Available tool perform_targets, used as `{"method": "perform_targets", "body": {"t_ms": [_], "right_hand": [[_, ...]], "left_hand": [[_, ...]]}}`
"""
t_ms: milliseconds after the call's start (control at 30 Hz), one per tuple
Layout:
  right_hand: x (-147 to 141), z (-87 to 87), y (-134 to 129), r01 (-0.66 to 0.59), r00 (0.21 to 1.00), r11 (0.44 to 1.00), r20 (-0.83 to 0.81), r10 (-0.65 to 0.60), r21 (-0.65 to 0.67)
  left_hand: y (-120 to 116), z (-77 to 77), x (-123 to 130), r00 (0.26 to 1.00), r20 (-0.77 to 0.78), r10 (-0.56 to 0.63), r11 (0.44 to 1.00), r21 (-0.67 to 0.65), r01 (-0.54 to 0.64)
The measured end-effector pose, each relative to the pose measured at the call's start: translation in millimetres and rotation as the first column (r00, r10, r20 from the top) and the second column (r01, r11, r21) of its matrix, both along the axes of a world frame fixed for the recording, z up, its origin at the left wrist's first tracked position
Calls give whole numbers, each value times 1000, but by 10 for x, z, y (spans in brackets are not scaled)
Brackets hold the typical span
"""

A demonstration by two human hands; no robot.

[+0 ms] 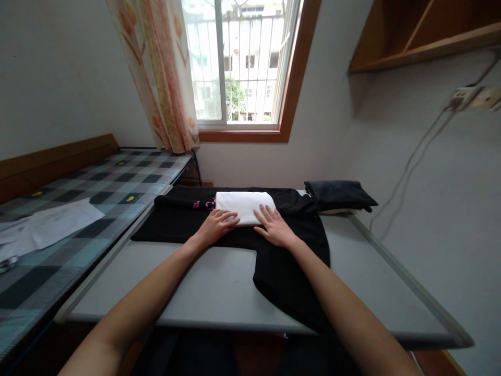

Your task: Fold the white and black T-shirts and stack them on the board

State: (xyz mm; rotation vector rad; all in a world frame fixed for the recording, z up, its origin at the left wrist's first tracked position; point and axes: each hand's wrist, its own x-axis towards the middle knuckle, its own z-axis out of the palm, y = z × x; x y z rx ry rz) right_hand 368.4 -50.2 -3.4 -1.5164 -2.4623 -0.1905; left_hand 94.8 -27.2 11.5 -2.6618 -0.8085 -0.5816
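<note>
A white folded bundle [246,202], which looks like cloth, lies on top of a black garment [172,224] spread over the table. My left hand [218,224] rests on the bundle's near left corner, fingers stretched out over it. On the right, my right hand [274,227] lies flat with fingers spread, fingertips on the bundle's near right edge and palm over the black fabric. Pink lettering and a pink print [210,204] show on the garment just left of the bundle. One sleeve-like part [289,282] of the garment hangs toward the table's front edge, partly under my right forearm.
The white table [211,292] has a grey raised rim. A dark folded item [338,195] sits at its back right corner. To the left is a bed with a checked cover [94,183] and papers [58,224]. Cables [415,156] hang down the right wall.
</note>
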Motion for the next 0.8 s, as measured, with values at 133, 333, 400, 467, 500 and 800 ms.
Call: {"method": "perform_targets", "body": {"t_ms": [133, 333, 400, 467, 500, 800], "right_hand": [[-17, 52, -49, -22, 999, 997, -21, 24, 76], [-161, 209, -126, -130, 979, 964, -126, 162, 230], [-247, 248, -128, -168, 972, 953, -118, 203, 254], [-330, 269, -111, -190, 974, 949, -73, 215, 251], [-366, 275, -95, -193, 977, 951, -43, 209, 243], [-538, 370, 128, -119, 988, 969, 125, 94, 216]], "left_hand": [[-26, 41, 18, 1000, -14, -4, 999, 44, 5], [0, 19, 79, 1000, 3, -12, 999, 41, 12], [13, 17, 84, 1000, 20, -11, 999, 50, 10], [18, 24, 82, 999, 45, -12, 998, 69, 9], [18, 30, 79, 998, 65, -11, 997, 79, 6], [6, 68, 74, 980, 196, -16, 997, 79, 0]]}}
